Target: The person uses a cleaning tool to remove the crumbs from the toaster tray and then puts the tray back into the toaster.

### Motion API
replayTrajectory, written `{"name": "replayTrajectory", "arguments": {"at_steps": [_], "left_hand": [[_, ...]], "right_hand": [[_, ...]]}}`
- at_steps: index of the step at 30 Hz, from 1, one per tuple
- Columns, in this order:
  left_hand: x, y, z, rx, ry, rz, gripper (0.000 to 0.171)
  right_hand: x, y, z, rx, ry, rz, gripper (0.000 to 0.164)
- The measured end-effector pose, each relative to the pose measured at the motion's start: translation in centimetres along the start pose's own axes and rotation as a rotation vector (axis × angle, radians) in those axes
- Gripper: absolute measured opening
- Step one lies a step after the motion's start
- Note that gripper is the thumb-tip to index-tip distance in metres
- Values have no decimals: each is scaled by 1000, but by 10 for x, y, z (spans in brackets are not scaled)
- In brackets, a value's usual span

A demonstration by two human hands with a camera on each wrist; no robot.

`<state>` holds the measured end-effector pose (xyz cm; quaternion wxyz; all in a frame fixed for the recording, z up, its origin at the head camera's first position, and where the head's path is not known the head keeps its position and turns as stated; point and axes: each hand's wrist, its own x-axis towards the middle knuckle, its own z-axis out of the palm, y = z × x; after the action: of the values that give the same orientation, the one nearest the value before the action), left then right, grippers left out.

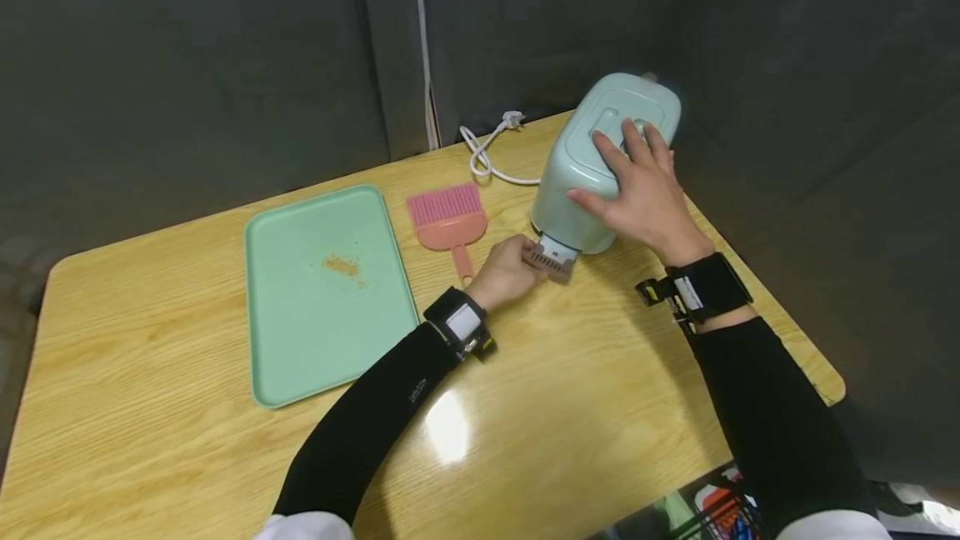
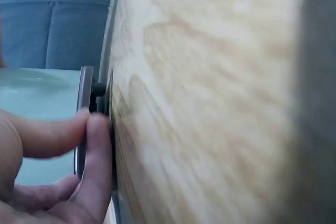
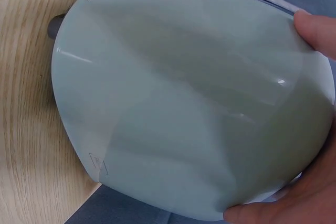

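A pale green toaster [image 1: 573, 157] stands at the table's right. My right hand [image 1: 641, 190] rests on its top with fingers spread, and the right wrist view shows fingertips [image 3: 254, 213] and thumb at the edges of the toaster's smooth shell [image 3: 184, 93]. Low at the toaster's near end, my left hand [image 1: 510, 273] pinches a grey-brown slotted piece [image 1: 550, 261], which looks like the crumb tray. In the left wrist view, thumb and fingers [image 2: 97, 145] close on a thin dark edge [image 2: 84, 93]. How far the piece reaches inside is hidden.
A green tray [image 1: 315, 323] with brown crumbs [image 1: 341, 265] lies to the left. Between it and the toaster is a pink dustpan-and-brush set [image 1: 450, 219]. A white cord with plug [image 1: 483, 158] loops behind. Dark curtains [image 1: 225, 65] hang beyond the table's back edge.
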<state>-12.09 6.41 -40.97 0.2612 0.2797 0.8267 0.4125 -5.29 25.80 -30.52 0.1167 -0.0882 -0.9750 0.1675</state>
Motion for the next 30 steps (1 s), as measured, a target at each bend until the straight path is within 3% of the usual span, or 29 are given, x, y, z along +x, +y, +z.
{"name": "replayTrajectory", "arguments": {"at_steps": [7,15,22,26,30], "left_hand": [[7,1,-2,96,107,61,29],[11,-3,-16,149,216,18,12],[14,-1,-21,174,248,-40,16],[20,3,-13,201,264,-53,22],[27,13,-3,228,242,-24,20]], "right_hand": [[1,-4,4,4,2,-27,84],[16,-16,12,16,-17,-96,84],[22,-20,14,39,-34,-135,84],[19,-13,11,58,-29,-148,85],[12,2,4,70,-8,-134,85]]}}
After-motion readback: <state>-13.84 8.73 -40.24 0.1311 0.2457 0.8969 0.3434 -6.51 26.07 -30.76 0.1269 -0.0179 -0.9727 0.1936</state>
